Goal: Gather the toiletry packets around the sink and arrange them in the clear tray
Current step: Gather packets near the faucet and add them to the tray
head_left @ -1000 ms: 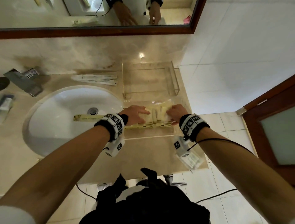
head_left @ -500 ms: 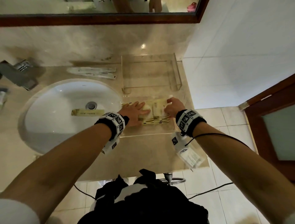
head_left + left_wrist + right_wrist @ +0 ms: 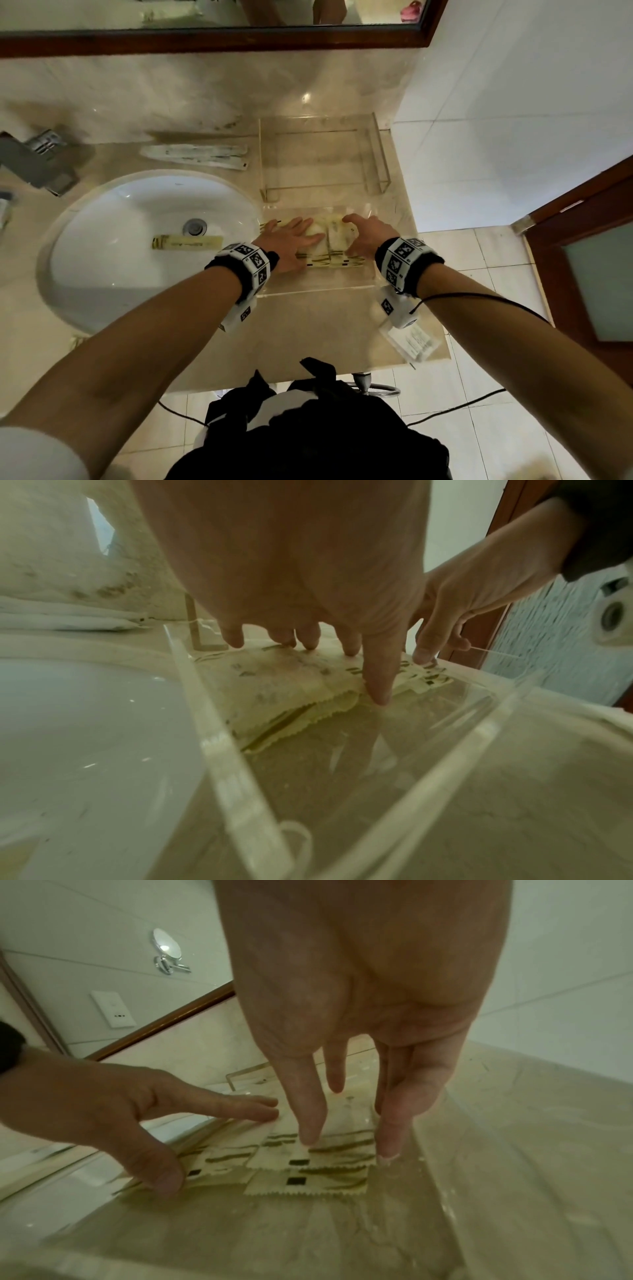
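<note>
Over the last second the yellow packets (image 3: 334,245) in the clear tray (image 3: 318,286) have been drawn from a long spread row into a tighter overlapping stack toward the tray's far right part. The left hand (image 3: 291,243) has slid right across them, fingers flat on the pile, while the right hand (image 3: 368,236) has closed in from the right, so the two hands now sit nearer together.

Overlapping yellow packets (image 3: 337,240) in clear tray (image 3: 318,286)
</note>
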{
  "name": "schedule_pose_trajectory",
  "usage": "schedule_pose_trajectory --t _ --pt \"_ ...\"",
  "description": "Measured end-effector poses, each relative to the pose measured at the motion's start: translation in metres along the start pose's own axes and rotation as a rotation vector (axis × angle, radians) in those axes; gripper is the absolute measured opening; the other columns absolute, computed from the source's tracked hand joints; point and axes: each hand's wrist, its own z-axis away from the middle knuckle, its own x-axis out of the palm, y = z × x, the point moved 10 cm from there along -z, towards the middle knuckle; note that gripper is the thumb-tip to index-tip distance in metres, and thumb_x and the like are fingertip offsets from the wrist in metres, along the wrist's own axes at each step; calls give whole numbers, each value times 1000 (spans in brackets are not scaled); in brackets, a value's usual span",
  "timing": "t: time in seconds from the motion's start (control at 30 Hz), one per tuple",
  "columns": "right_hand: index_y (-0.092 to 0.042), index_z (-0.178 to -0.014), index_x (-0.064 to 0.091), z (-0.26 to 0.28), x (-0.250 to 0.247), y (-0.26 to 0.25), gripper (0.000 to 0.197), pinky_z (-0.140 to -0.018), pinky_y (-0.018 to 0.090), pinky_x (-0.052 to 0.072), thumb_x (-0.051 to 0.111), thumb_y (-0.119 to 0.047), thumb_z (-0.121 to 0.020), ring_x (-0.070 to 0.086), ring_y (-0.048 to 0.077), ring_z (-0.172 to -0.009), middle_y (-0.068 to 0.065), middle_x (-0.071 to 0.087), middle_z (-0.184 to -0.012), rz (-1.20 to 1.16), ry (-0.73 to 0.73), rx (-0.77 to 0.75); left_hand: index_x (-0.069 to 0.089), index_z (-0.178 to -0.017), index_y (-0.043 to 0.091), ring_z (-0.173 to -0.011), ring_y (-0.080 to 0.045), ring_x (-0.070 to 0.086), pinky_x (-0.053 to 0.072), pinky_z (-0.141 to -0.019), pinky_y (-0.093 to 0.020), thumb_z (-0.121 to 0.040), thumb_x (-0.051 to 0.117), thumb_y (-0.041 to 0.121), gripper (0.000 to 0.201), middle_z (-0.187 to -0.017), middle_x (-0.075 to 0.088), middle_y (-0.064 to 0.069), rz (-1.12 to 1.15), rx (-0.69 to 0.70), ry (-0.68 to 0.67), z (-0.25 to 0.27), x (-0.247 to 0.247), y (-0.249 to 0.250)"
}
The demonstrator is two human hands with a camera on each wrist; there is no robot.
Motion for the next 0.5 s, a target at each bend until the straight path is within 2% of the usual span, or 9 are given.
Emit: schedule_pose_trajectory --t 0.07,0.2,0.37,0.5 --pt "-43 -143 31 1 1 -3 78 -75 34 46 72 -28 -78 59 31 -108 9 43 -137 80 13 -9 -2 -151 43 -149 -16 -11 -1 -119 -52 -93 49 46 77 -162 -16 3 8 -4 -3 0 1 -1" --pt "-42 -143 29 0 4 -6 77 -80 37 52 71 -30 -79 60 31 -103 10 43 -135 158 22 -26 -1 -152 41 -149 -17 -11 -1 -119 -52 -93 50 49 78 -162 -17 1 39 -16 4 3 -2 -1" --pt "-35 -142 30 -1 0 -6 81 -81 36 46 75 -32 -75 57 33 -109 12 43 -133 66 28 -31 5 -152 41 -150 -16 -9 1 -120 -49 -87 56 55 84 -162 -13 4 164 -8 96 11 -17 -2" --pt "-33 -143 30 0 -12 -16 83 -84 37 47 77 -35 -74 56 33 -111 12 42 -136 20 48 -45 9 -153 39 -150 -16 -6 5 -120 -46 -85 61 55 87 -163 -8 4 269 18 189 23 -38 -9"
